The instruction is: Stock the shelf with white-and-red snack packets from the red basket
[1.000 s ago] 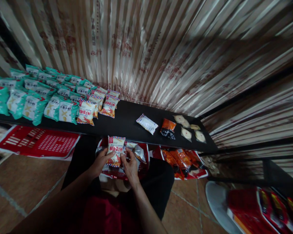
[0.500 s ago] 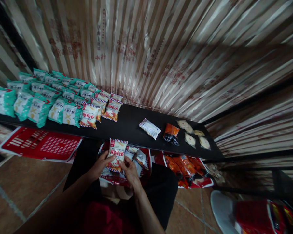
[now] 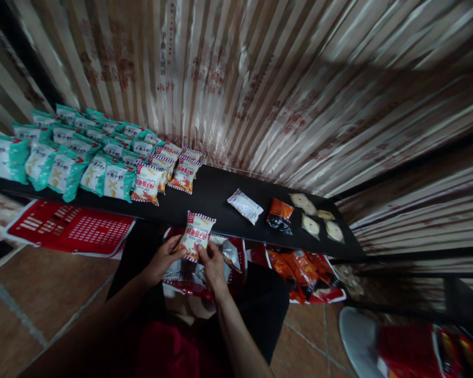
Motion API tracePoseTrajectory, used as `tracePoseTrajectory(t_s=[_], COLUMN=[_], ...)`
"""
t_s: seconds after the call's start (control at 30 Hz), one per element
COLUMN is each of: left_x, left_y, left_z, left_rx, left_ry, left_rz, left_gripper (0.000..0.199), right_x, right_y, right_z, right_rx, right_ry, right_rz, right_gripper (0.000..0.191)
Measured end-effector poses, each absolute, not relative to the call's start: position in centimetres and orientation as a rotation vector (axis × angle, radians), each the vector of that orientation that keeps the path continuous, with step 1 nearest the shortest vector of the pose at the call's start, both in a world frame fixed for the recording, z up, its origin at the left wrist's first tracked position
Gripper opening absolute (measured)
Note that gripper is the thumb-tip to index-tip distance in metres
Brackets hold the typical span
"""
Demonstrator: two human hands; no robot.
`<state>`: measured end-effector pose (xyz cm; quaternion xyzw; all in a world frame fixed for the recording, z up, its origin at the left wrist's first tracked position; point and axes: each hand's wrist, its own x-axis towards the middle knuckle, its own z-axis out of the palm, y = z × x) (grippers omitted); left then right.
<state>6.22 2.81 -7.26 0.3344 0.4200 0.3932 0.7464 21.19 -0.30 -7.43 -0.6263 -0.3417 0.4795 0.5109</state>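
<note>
Packets fill the worktop (image 3: 216, 190) ahead of our left hand (image 3: 162, 261) and lie scattered ahead of our right hand (image 3: 214, 268).
Teal packets (image 3: 117, 181) stand in rows to the far left, with cream-and-red packets (image 3: 145, 184) beside them. Ahead to the right lie a silvery packet (image 3: 245, 206), an orange-and-black packet (image 3: 279, 215) and some pale round packs (image 3: 310, 226); below our hands, a red container (image 3: 181, 288) holds more silvery wrappers (image 3: 231, 255). The worktop's front edge runs just beyond our fingers. Partly curled, both hands grasp a snack packet (image 3: 199, 227) between them, the left at its side, the right with thumb on its lower front.
</note>
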Motion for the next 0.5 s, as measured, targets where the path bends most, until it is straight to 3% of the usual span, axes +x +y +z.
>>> tracePoseTrajectory(t_s=[0.5], left_x=[5.9], left_y=[3.7], left_z=[-8.6], left_rx=[0.712], left_ry=[1.049], left_rz=[0.944], left_gripper=[0.056], right_x=[20.7], right_y=[1.4], right_z=[-6.8], right_rx=[-1.508], right_ry=[-0.928], right_rz=[1.128], right_gripper=[0.037])
